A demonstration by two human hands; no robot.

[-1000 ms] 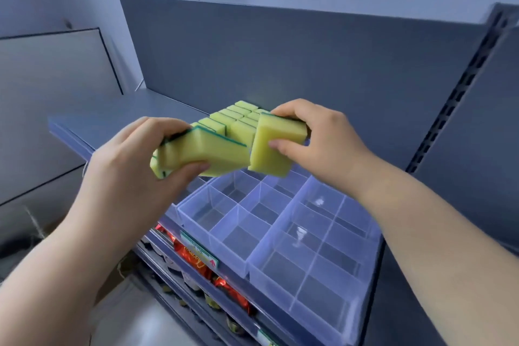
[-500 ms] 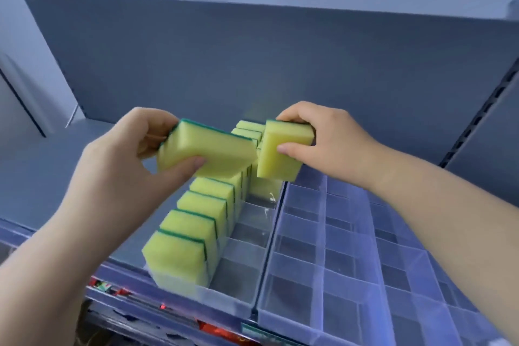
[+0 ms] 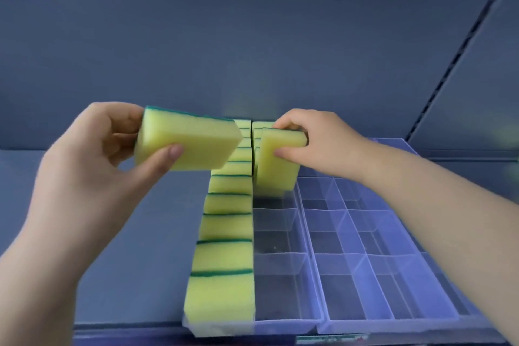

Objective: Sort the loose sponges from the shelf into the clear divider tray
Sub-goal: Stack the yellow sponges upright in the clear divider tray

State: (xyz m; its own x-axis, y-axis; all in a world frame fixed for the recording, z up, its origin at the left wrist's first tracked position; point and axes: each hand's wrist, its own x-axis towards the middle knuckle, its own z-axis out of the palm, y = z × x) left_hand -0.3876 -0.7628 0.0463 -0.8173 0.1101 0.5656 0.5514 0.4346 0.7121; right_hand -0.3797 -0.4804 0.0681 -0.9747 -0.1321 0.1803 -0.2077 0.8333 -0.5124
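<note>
Since half a second back, your right hand (image 3: 323, 140) has brought the right-hand sponge (image 3: 278, 166) down to the far end of the clear tray (image 3: 283, 323), in its second lane. Your head has swung too, so you're now looking straight down the rows.

Nearest you, the tray sits at the front lip of the shelf (image 3: 126, 233). Its left lane is packed front to back with a row of sponges (image 3: 224, 233) standing on edge, green scrub layers showing as stripes. The near compartments of the lane beside it hold nothing. A second tray (image 3: 393, 320) sits right against the first on its right, with no sponges in it that I can see.

Further in, your left hand (image 3: 92, 166) is grasping the left-hand sponge (image 3: 191, 143), thumb on the near yellow face and fingers behind, in the air above the row. Your right hand grips its sponge by the top edge, upright and tight against the divider. I can't tell if it's touched bottom. Behind it all are the grey back panel (image 3: 252, 50) and a slotted upright (image 3: 455, 56).

These look feather-light and squishy, with plenty of grip and nothing to break. I'd hold them lightly by the top edge or the ends, so the foam doesn't bulge and jam. The only things in your way are the divider walls and the neighbours already packed in. It looks like a snug fit, so a careless push could tip one over.
</note>
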